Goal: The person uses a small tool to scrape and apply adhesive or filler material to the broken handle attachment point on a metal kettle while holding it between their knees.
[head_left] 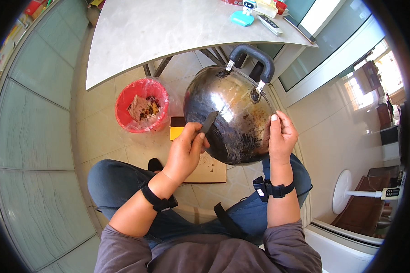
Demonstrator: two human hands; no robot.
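now my left hand [185,144] holds the dark blade [209,122], pointing up and right across the pan [234,98] my right hand [283,135] grips.

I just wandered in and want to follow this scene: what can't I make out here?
- Head view: the inside of the pot, hidden behind its outer wall.
- Head view: the lower end of the dark blade, covered by the left hand.
- Head view: the red item on the table, cut off by the upper edge.
- Head view: the scraps in the red bin, too small and jumbled to identify.
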